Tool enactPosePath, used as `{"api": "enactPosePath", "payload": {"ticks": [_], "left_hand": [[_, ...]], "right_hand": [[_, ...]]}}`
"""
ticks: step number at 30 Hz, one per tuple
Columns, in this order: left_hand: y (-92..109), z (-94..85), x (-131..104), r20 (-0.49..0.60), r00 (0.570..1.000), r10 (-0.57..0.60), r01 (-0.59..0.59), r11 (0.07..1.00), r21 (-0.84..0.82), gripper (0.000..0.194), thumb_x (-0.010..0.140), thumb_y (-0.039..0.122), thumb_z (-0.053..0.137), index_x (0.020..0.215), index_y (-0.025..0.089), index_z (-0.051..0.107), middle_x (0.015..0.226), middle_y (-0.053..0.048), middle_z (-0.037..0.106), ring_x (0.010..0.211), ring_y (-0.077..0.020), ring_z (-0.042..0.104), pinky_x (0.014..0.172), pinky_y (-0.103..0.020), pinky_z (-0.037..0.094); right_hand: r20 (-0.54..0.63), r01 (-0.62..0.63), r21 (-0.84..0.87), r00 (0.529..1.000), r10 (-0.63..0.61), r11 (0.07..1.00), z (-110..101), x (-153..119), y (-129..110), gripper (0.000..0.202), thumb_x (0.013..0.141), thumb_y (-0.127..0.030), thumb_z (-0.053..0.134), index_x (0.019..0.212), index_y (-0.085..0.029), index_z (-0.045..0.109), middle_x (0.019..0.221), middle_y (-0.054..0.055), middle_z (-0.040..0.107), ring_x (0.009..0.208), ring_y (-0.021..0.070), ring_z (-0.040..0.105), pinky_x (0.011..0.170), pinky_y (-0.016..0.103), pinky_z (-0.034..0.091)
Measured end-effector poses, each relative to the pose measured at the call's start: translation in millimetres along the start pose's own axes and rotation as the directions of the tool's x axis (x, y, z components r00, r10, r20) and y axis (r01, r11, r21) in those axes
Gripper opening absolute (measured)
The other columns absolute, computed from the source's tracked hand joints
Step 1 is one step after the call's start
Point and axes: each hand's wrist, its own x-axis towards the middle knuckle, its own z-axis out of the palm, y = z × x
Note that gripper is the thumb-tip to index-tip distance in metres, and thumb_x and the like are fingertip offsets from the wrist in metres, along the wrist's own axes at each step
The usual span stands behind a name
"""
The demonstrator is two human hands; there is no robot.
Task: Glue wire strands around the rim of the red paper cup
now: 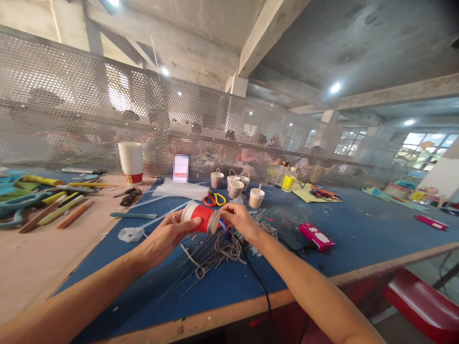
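My left hand (176,229) is wrapped around a red and white paper cup (201,217), which lies on its side above the table. Grey cord (214,223) is wound about the cup's right-hand end. At that end my right hand (237,217) is closed, thumb and fingers pinching at the cord; its fingertips are partly hidden. Below both hands lies a loose tangle of the same grey cord (229,247) over several thin wires (204,258). A blue tool (225,229), partly covered, shows just under the right hand.
Red and yellow scissors (214,198) lie behind the cup, near several small cord-covered cups (235,188). Stacked paper cups (130,162) stand back left, with pens and tools nearby. A magenta device (316,237) with a black cable sits right. A perforated metal screen (201,129) borders the table.
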Motion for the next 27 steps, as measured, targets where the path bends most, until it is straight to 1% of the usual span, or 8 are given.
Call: {"api": "enactPosePath", "payload": {"ticks": [5, 10, 14, 18, 20, 23, 25, 27], "left_hand": [[0, 0.3, 0, 0.002, 1.0, 0.001, -0.001, 1.0, -0.008, 0.022, 0.074, 0.033, 0.088, 0.087, 0.016, 0.081, 0.088, -0.008, 0.082, 0.083, -0.0232, 0.074, 0.086, -0.033, 0.055], [3, 2.3, -1, -0.02, 1.0, 0.002, -0.002, 1.0, -0.013, 0.027, 0.073, 0.034, 0.089, 0.092, 0.017, 0.081, 0.091, -0.008, 0.082, 0.085, -0.0233, 0.073, 0.084, -0.032, 0.055], [2, 1.0, 0, -0.013, 1.0, -0.01, 0.009, 1.0, -0.029, 0.026, 0.073, 0.033, 0.089, 0.093, 0.017, 0.081, 0.093, -0.009, 0.082, 0.086, -0.0231, 0.073, 0.084, -0.032, 0.056], [-2, -4.4, 1, -0.001, 1.0, 0.007, -0.007, 1.0, -0.015, 0.026, 0.077, 0.034, 0.086, 0.096, 0.017, 0.082, 0.095, -0.009, 0.082, 0.092, -0.0236, 0.074, 0.091, -0.032, 0.054], [-4, -7.5, 3, -0.008, 1.0, 0.024, -0.024, 1.0, 0.004, 0.026, 0.077, 0.034, 0.086, 0.096, 0.016, 0.082, 0.096, -0.01, 0.083, 0.094, -0.0253, 0.074, 0.093, -0.034, 0.054], [-5, -10.8, 5, -0.029, 0.999, 0.04, -0.039, 0.999, 0.013, 0.029, 0.076, 0.034, 0.087, 0.099, 0.016, 0.082, 0.1, -0.01, 0.083, 0.095, -0.0257, 0.074, 0.095, -0.035, 0.053], [-5, -12.1, 5, -0.031, 0.998, 0.046, -0.045, 0.999, 0.019, 0.032, 0.075, 0.035, 0.087, 0.1, 0.015, 0.082, 0.1, -0.011, 0.082, 0.096, -0.0257, 0.073, 0.095, -0.036, 0.052], [-5, -13.2, 6, -0.032, 0.998, 0.055, -0.054, 0.997, 0.047, 0.032, 0.075, 0.036, 0.087, 0.099, 0.015, 0.082, 0.098, -0.011, 0.082, 0.095, -0.026, 0.073, 0.095, -0.036, 0.052]], "right_hand": [[0.017, -0.022, 0.063, 1.0, 0.021, 0.998, 2, -3, -4, 0.044, 0.071, -0.056, 0.083, 0.08, -0.016, 0.068, 0.065, -0.004, 0.059, 0.056, 0.0085, 0.045, 0.053, 0.022, 0.033], [0.025, -0.043, 0.082, 0.999, 0.041, 0.996, 2, -2, -3, 0.049, 0.068, -0.06, 0.083, 0.081, -0.015, 0.068, 0.065, -0.004, 0.059, 0.055, 0.008, 0.045, 0.053, 0.022, 0.033], [0.031, -0.023, 0.094, 0.999, 0.02, 0.995, 1, -1, -1, 0.053, 0.07, -0.064, 0.081, 0.083, -0.015, 0.069, 0.062, -0.005, 0.056, 0.053, 0.0076, 0.043, 0.051, 0.022, 0.031], [0.068, 0.048, 0.088, 0.996, -0.054, 0.995, 2, -3, -3, 0.051, 0.078, -0.066, 0.074, 0.084, -0.015, 0.069, 0.06, -0.005, 0.055, 0.05, 0.0073, 0.041, 0.05, 0.022, 0.03], [0.086, 0.062, 0.076, 0.994, -0.068, 0.995, 4, -5, -7, 0.048, 0.083, -0.064, 0.07, 0.088, -0.016, 0.07, 0.063, -0.004, 0.058, 0.05, 0.008, 0.044, 0.05, 0.023, 0.032], [0.075, 0.043, 0.081, 0.996, -0.049, 0.996, 6, -9, -12, 0.038, 0.086, -0.054, 0.067, 0.098, -0.018, 0.069, 0.072, -0.002, 0.064, 0.051, 0.0094, 0.05, 0.051, 0.024, 0.038], [0.064, 0.033, 0.075, 0.997, -0.038, 0.997, 8, -10, -14, 0.031, 0.086, -0.045, 0.067, 0.101, -0.019, 0.068, 0.076, -0.002, 0.067, 0.051, 0.0097, 0.052, 0.053, 0.024, 0.041], [0.054, 0.049, 0.053, 0.997, -0.052, 0.997, 8, -10, -13, 0.028, 0.084, -0.041, 0.069, 0.101, -0.019, 0.067, 0.079, -0.001, 0.068, 0.052, 0.0093, 0.052, 0.054, 0.024, 0.042]]}}
